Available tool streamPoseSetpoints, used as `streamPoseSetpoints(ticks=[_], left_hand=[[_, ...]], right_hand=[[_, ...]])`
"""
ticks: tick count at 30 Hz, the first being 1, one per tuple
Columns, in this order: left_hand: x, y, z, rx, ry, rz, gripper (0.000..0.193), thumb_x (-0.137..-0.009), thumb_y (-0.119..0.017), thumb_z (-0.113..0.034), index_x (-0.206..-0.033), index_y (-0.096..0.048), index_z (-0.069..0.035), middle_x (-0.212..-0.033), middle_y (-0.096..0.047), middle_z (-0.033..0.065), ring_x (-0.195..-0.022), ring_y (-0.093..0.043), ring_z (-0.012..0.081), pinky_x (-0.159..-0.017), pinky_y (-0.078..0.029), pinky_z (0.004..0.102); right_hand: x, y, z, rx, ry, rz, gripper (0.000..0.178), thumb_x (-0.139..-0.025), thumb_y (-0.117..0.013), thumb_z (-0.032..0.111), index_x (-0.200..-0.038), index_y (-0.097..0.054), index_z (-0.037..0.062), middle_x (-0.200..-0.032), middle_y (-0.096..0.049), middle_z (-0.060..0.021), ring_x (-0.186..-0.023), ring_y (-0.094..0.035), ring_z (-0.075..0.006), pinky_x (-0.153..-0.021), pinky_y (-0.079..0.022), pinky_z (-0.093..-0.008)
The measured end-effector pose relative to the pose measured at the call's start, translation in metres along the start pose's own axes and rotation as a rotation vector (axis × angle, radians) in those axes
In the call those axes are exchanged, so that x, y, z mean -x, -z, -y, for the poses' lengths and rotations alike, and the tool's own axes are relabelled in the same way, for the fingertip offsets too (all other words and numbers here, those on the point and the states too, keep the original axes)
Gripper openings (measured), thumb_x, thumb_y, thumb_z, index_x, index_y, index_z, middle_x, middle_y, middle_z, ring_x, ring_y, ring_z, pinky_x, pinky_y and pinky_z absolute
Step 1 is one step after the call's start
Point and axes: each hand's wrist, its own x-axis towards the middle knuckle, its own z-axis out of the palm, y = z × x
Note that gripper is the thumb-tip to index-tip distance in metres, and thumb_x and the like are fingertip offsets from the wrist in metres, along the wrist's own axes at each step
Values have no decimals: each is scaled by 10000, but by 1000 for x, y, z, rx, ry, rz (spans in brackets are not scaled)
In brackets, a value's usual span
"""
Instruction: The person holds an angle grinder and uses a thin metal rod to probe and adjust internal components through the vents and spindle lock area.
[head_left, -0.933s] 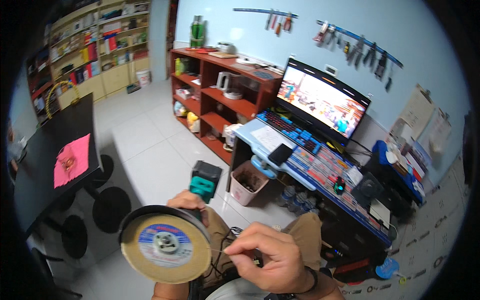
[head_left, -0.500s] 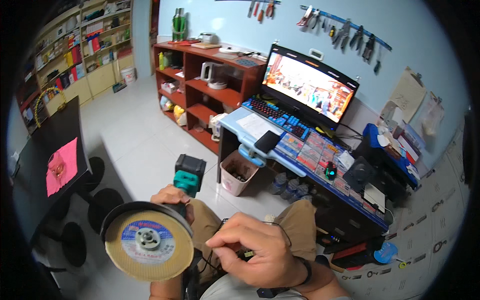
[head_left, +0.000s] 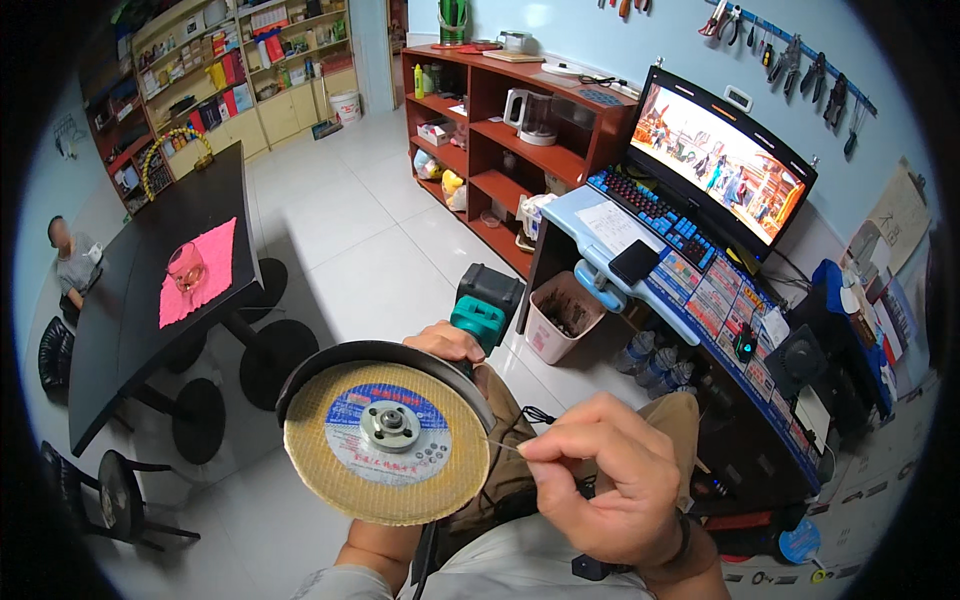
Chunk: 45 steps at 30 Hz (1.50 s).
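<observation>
My left hand (head_left: pixel 447 342) is wrapped around the teal-and-black cordless angle grinder (head_left: pixel 477 322), behind its black guard (head_left: pixel 312 358). The grinder's yellow disc (head_left: pixel 315 470), with a blue-and-white label and a metal centre nut, faces up toward me. To the right of the disc, my right hand (head_left: pixel 612 478) pinches a thin metal needle-like piece (head_left: pixel 505 445) between thumb and forefinger. The far tip of that piece reaches the disc's right edge; whether it touches, I cannot tell. Part of the left hand is hidden behind the guard.
On the left stands a black table (head_left: pixel 110 340) with a pink cloth (head_left: pixel 215 265) and stools; a person (head_left: pixel 75 260) sits beyond it. At right, a desk holds a monitor (head_left: pixel 720 160) and keyboard (head_left: pixel 655 215). A pink bin (head_left: pixel 550 335) stands beside the desk.
The view has shifted left, showing more of the table and a seated person. The grinder and my right hand appear farther right in the picture. The thin piece now shows against the disc's edge.
</observation>
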Motion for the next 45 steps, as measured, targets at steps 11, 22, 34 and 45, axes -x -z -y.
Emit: streamPoseSetpoints(ticks=[11,22,34,45], left_hand=[[-5,5,-2,-56,-94,18,468,-828,-670,166,-1159,-487,-110,-1018,-622,83,-885,-614,203,-876,-479,353],[-4,2,18,51,-208,36,460,-834,-695,136,-1160,-486,-113,-1019,-633,84,-885,-625,191,-846,-476,365],[-1,-1,18,17,-207,35,531,-773,-676,206,-1147,-480,-116,-1003,-626,84,-891,-618,193,-864,-483,369],[-1,1,11,-134,-201,12,484,-815,-687,156,-1129,-463,-136,-995,-624,52,-926,-637,190,-1110,-422,439]], right_hand=[[6,-3,-1,39,155,-18,249,-806,-726,-154,-1030,-710,-46,-891,-655,-139,-694,-669,-187,-591,-537,-295],[8,-3,2,-23,126,3,240,-809,-718,-153,-1026,-708,-53,-869,-657,-130,-700,-670,-188,-604,-544,-294],[6,-12,1,-54,118,-44,207,-789,-742,-118,-979,-735,-34,-861,-671,-122,-701,-670,-187,-616,-529,-289],[14,-1,3,-27,55,-135,199,-788,-754,-88,-963,-738,5,-851,-663,-104,-671,-637,-168,-595,-493,-278]])
